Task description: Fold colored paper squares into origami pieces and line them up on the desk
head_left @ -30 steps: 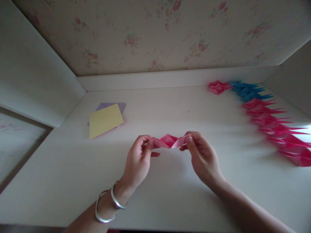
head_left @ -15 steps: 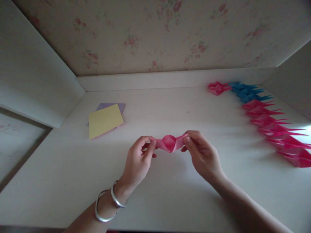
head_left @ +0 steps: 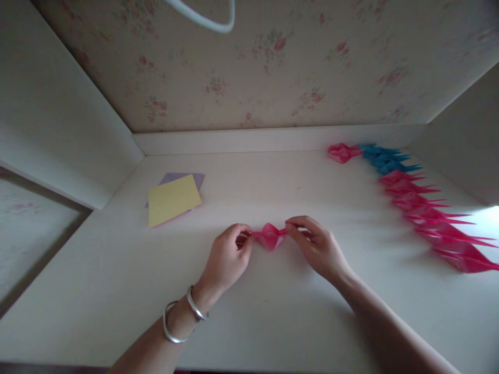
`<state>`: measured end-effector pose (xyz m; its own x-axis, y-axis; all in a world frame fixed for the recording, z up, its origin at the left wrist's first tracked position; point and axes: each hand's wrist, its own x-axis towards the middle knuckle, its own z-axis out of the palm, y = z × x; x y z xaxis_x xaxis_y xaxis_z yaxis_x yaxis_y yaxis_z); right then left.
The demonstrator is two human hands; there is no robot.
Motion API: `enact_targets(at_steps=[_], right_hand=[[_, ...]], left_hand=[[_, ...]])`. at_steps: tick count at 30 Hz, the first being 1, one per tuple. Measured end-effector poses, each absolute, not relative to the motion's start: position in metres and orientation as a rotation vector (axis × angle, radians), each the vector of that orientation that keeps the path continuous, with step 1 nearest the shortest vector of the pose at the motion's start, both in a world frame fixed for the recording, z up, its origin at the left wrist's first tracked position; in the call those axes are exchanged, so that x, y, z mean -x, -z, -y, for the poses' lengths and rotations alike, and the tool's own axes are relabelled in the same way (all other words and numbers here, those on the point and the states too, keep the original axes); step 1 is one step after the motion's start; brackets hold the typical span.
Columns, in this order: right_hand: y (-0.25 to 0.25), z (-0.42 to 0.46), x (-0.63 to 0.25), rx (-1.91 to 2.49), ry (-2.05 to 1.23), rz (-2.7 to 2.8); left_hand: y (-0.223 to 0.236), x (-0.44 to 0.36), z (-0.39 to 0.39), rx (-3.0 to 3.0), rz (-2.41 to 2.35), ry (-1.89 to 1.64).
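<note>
Between my hands, above the white table, is a pink folded paper piece (head_left: pixel 270 237) with a puffed middle and a narrow point on each side. My left hand (head_left: pixel 231 255) pinches its left point between thumb and fingers. Its right point is pinched by my right hand (head_left: pixel 317 246). Both fingertips partly hide the ends of the paper. Two silver bangles (head_left: pixel 171 322) circle my left wrist.
A yellow paper sheet (head_left: pixel 174 200) lies over a purple sheet (head_left: pixel 198 178) at the left on the white table (head_left: pixel 249 332). Along the right runs a row of pink folded paper pieces (head_left: pixel 424 215) and blue ones (head_left: pixel 390 157). Another pink piece (head_left: pixel 343 152) sits near the back wall.
The pink paper's sides have gone from wide, open flaps to narrow points, and my hands are closer together. The view has tilted up slightly, bringing a white cord into view at the top.
</note>
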<state>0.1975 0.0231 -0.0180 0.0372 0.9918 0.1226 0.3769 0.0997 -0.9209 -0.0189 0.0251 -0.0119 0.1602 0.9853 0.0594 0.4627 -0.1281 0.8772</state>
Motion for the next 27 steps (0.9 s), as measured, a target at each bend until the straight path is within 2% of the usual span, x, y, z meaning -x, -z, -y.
enact_targets(at_steps=[14, 27], right_hand=[[0.0212, -0.0228, -0.1996, 1.454, -0.806, 1.517], [0.0276, -0.0281, -0.2033, 1.417, -1.098, 1.261]], left_hand=[[0.0151, 0.0218, -0.0274, -1.817, -1.333, -0.986], [0.0103, 0.0282, -0.0337, -1.531, -1.376, -0.982]])
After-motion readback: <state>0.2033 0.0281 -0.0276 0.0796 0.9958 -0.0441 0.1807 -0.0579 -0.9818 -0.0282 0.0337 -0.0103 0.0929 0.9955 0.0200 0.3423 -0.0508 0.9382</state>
